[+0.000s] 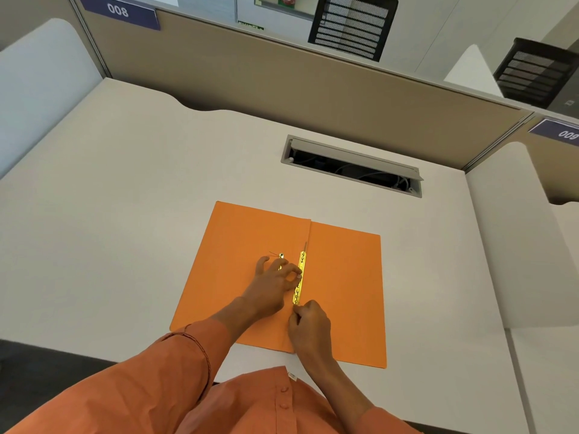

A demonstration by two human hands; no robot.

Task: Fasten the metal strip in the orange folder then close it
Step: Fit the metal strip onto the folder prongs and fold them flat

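Note:
The orange folder (341,277) lies open and flat on the white desk, its spine crease running away from me. A gold metal strip (300,277) lies along the crease, with a thin prong sticking out past its far end. My left hand (272,286) rests on the left leaf, its fingertips pinching the middle of the strip. My right hand (308,324) is curled at the strip's near end and its fingertips press on that end. A second small gold piece (281,255) sits just beyond my left fingers, partly hidden by them.
A cable slot (351,166) with its lid up is cut into the desk (125,198) beyond the folder. Beige partition walls stand at the back and white dividers on both sides. Black mesh chair backs show behind the partition.

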